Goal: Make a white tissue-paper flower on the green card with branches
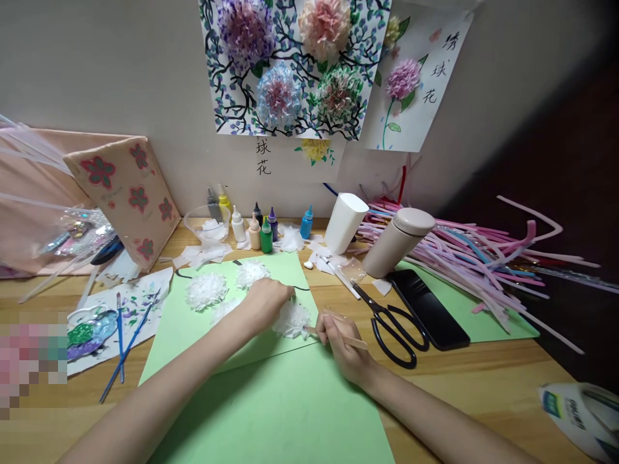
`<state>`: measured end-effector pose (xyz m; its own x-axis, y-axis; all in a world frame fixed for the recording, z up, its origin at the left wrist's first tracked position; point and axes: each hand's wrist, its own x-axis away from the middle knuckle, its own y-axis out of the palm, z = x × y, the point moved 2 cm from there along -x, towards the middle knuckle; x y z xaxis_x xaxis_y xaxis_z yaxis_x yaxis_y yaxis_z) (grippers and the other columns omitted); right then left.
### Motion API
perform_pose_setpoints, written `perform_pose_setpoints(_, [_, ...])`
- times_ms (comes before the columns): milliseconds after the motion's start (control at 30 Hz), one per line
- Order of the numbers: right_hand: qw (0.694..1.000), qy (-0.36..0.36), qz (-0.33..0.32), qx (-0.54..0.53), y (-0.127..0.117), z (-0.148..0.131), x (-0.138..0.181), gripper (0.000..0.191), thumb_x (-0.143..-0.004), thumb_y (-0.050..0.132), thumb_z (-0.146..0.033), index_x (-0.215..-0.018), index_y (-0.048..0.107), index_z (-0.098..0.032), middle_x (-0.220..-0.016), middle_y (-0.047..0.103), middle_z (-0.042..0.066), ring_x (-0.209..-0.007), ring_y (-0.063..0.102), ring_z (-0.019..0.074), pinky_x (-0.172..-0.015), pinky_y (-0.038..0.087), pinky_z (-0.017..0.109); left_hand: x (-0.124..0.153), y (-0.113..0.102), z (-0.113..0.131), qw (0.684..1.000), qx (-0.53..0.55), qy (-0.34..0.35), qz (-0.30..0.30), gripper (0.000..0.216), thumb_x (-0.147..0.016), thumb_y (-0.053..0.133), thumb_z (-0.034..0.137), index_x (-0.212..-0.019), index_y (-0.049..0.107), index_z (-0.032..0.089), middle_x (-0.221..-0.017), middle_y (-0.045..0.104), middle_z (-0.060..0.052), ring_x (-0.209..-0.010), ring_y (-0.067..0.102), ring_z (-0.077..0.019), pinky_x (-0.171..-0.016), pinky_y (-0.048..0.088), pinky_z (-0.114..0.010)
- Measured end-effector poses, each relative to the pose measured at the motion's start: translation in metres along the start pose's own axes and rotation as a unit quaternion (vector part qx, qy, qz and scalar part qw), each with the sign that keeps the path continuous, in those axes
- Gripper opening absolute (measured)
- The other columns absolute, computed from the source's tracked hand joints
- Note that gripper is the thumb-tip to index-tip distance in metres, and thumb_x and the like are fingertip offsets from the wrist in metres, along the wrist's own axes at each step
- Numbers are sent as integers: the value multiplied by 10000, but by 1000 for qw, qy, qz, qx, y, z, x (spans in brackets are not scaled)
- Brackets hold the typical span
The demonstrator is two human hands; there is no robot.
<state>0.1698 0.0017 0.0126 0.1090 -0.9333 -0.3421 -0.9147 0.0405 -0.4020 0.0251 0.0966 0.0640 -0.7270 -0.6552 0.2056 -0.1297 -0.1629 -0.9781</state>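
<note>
My right hand (341, 345) is closed around a flat wooden craft stick (356, 343). The stick's tip touches the right edge of a fluffy white paper flower (293, 320). Over that flower's upper left bends my left hand (271, 299), its fingers curled down and their tips hidden from me. Beneath my left forearm another white flower (225, 312) shows only in part. Two more white paper flowers, one at left (206, 291) and one at the back (251, 275), lie on the pale green sheet (232, 374). Short black strips stick out near the flowers.
Black-handled scissors (394, 328) and a phone (428, 309) lie right of my right hand. Behind stand paint bottles (266, 236), a white cup (345, 223) and a tumbler (399, 241). Pipe cleaners (464, 258) pile up at right. Paintbrushes (120, 341) rest by paint-stained paper at left.
</note>
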Motion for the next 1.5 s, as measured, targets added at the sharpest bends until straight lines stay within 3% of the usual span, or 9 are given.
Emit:
perform_pose_setpoints(333, [995, -63, 77, -18, -7, 0, 6, 454, -970, 189, -354, -574, 357, -211, -539, 384, -14, -523, 397, 146, -562, 332, 296, 0, 1, 1, 1000, -2, 0, 1, 446, -628, 432, -48, -930, 655, 192, -763, 703, -86, -726, 652, -226, -598, 407, -255])
perform_pose_setpoints(433, [992, -26, 118, -27, -9, 3, 3, 402, -963, 251, -362, -627, 408, -207, -604, 424, -7, -588, 437, 153, -586, 342, 291, 1, 2, -3, 1000, 15, -5, 6, 456, -617, 440, -55, -927, 653, 202, -777, 706, -69, -744, 654, -216, -604, 408, -244])
perform_pose_setpoints(533, [987, 62, 138, -44, -10, 9, -2, 284, -943, 348, -380, -743, 451, -208, -702, 466, -4, -668, 469, 158, -617, 367, 277, -3, 1, -10, 998, 65, -7, 23, 507, -650, 434, -49, -1024, 626, 234, -876, 714, -34, -820, 651, -195, -633, 424, -237])
perform_pose_setpoints(733, [963, 141, 205, -106, -15, 21, -10, 253, -928, 368, -429, -803, 432, -218, -778, 466, -7, -719, 490, 150, -689, 419, 270, -48, -9, -13, 984, 130, -42, 116, 225, -825, 479, 186, -1020, 590, 178, -1065, 621, -75, -911, 617, -189, -699, 457, -250])
perform_pose_setpoints(833, [955, 155, 217, -133, -15, 24, -12, 264, -916, 383, -444, -785, 432, -219, -759, 462, -9, -720, 496, 154, -710, 428, 282, -75, -7, -4, 982, 122, -66, 130, 253, -812, 547, 318, -997, 571, 147, -1046, 587, -107, -902, 611, -227, -707, 463, -291])
perform_pose_setpoints(1033, [955, 134, 226, -140, -14, 18, -9, 258, -920, 384, -421, -764, 443, -225, -741, 463, -13, -719, 485, 156, -718, 412, 278, -95, 10, 0, 974, 146, -86, 150, 106, -816, 540, 222, -872, 569, 137, -923, 607, -96, -854, 605, -217, -726, 463, -297])
perform_pose_setpoints(1167, [956, 122, 216, -153, -14, 15, -8, 254, -926, 371, -415, -765, 433, -229, -743, 453, -17, -706, 476, 152, -700, 404, 271, -70, 7, -10, 959, 196, -64, 194, 115, -865, 468, 243, -889, 542, 159, -931, 593, -65, -865, 585, -175, -756, 476, -283])
perform_pose_setpoints(1333, [961, 128, 179, -167, -11, 13, -10, 265, -930, 361, -431, -777, 435, -227, -751, 455, -16, -696, 486, 152, -687, 406, 274, 4, 9, -8, 891, 370, -33, 261, 217, -903, 405, 306, -1046, 540, 213, -966, 534, -51, -895, 569, -162, -756, 506, -295])
perform_pose_setpoints(1500, [970, 126, 137, -157, -7, 13, -10, 282, -936, 360, -429, -767, 445, -219, -731, 459, -13, -702, 487, 159, -685, 395, 282, 61, 38, 11, 896, 340, 25, 286, 228, -932, 357, 212, -1118, 486, 244, -1072, 517, -66, -1007, 532, -156, -847, 467, -287])
